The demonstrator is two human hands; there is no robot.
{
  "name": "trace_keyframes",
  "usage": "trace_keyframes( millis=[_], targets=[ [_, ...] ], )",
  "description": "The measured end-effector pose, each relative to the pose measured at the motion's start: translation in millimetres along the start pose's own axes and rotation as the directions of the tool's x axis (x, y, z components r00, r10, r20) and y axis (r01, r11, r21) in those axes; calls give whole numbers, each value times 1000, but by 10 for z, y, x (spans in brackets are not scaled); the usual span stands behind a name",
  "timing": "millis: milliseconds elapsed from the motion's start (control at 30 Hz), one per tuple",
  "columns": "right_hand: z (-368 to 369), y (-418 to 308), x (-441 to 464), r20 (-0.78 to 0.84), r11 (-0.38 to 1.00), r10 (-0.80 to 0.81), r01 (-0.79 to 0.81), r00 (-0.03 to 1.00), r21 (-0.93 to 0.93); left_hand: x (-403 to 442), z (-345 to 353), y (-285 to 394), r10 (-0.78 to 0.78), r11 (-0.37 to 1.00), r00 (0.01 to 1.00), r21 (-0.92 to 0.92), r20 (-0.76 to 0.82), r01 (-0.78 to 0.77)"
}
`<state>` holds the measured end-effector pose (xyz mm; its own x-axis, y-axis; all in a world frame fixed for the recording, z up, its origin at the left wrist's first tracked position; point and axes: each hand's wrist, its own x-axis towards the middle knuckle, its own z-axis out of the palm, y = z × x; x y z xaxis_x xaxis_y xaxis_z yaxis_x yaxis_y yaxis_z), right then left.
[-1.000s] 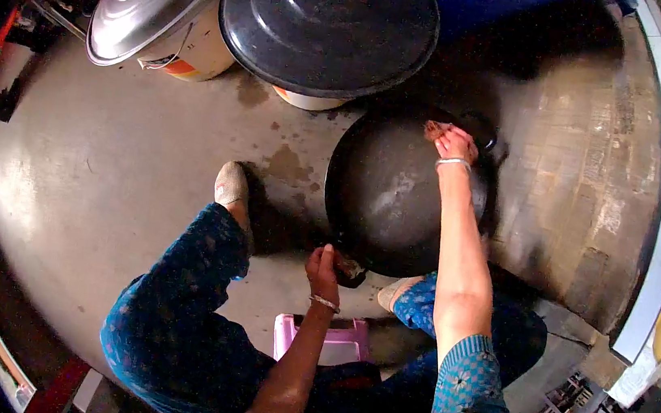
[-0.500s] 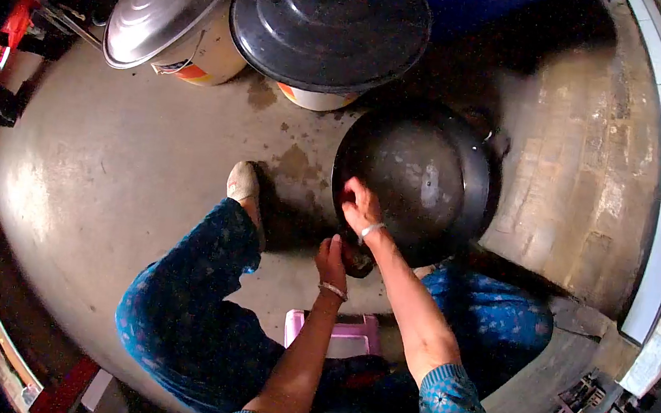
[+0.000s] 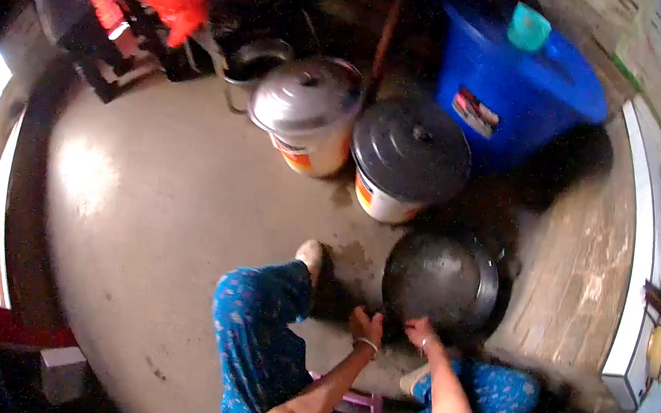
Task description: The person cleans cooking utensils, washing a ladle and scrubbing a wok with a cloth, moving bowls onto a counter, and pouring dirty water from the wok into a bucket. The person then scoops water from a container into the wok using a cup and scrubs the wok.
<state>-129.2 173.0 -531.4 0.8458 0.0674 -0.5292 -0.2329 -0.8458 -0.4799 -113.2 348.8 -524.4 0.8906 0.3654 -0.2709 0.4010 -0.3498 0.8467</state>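
Note:
A wide dark wok (image 3: 436,280) rests on the floor in front of me. My left hand (image 3: 366,329) is just outside its lower left edge, fingers curled; whatever they hold, if anything, is too dark and small to name. At the near rim, my right hand (image 3: 421,331) has its fingers bent together, pointing left toward the other hand. I cannot make out anything in it. A narrow gap lies between the hands. Each wrist wears a light bracelet.
Beyond the wok stand a bucket under a dark lid (image 3: 411,146) and another under a silver lid (image 3: 307,94). A big blue tub (image 3: 515,89) holds a teal scoop (image 3: 528,28). A pink stool (image 3: 361,403) is beneath me; a pale ledge (image 3: 625,265) runs along the right.
The view has tilted up, bringing the blue tub and red items into sight. My right hand has come back from inside the wok to its near rim. My left hand's fingers have curled.

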Motion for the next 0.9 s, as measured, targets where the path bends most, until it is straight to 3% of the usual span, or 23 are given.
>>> trace_keyframes(
  millis=[33,67,100,167,200,267,300,333,367,400,467,500,533,600,633,667,700,733,767,800,833,867,900],
  targets=[
    [149,127,94,-204,992,-94,75,974,-100,-34,29,86,81,997,995,11,-53,-80],
    [655,698,279,-386,958,-264,195,884,-210,-74,55,172,161,987,981,30,-105,-158],
    [495,547,243,-331,979,-185,144,925,-144,-63,51,276,281,956,941,135,-189,-259],
    [406,406,228,-330,992,-92,59,939,-107,-36,-504,1145,53,986,946,134,319,-101],
    [446,417,237,-365,993,-62,20,929,-117,-98,-362,1089,381,916,925,135,9,-378],
    [556,444,240,-469,988,-7,-67,883,-142,-30,-680,1594,336,937,909,5,248,-348],
    [614,478,264,-526,981,13,-113,851,-159,28,-739,1709,349,934,907,-3,234,-358],
    [710,512,315,-604,967,41,-184,796,-176,77,-790,1801,464,872,820,-12,335,-489],
    [477,411,231,-469,995,38,-77,882,-66,145,-825,1890,559,793,709,-30,430,-608],
    [422,363,268,-477,995,22,-65,879,-74,229,-858,1976,569,789,710,-31,415,-614],
    [469,430,317,-599,989,35,-116,800,-97,380,-936,2141,666,611,448,-91,597,-787],
    [323,161,157,-682,999,38,-51,730,0,430,-1092,2326,651,602,368,-155,664,-784],
    [323,182,190,-684,999,36,-49,728,0,489,-1186,2426,653,599,367,-156,662,-786],
    [452,548,437,-686,866,312,101,657,490,580,-1339,2568,689,514,282,-176,668,-839],
    [457,846,587,-676,942,218,29,704,334,561,-1471,2659,646,543,345,-93,681,-834],
    [460,1137,733,-657,987,123,-22,744,159,569,-1489,2615,648,541,342,-95,680,-836],
    [103,956,591,-489,770,245,139,837,623,595,-1471,2552,660,535,365,-70,657,-842],
    [-258,720,418,-277,329,246,189,929,925,610,-1454,2520,668,532,387,-44,635,-846],
    [-592,375,211,-275,329,249,186,929,926,601,-1451,2541,671,471,295,-83,680,-878],
    [-935,-30,27,-446,686,198,202,873,699,549,-1463,2564,672,471,296,-84,679,-878],
    [-1205,-314,-88,-578,923,78,161,812,349,470,-1489,2592,706,467,281,-129,650,-875],
    [-1395,-436,-130,-579,924,77,160,812,348,432,-1499,2611,738,460,266,-174,620,-870],
    [-1557,-508,-151,-601,980,31,93,799,174,440,-1467,2638,648,481,279,-97,708,-871]
  ],
)
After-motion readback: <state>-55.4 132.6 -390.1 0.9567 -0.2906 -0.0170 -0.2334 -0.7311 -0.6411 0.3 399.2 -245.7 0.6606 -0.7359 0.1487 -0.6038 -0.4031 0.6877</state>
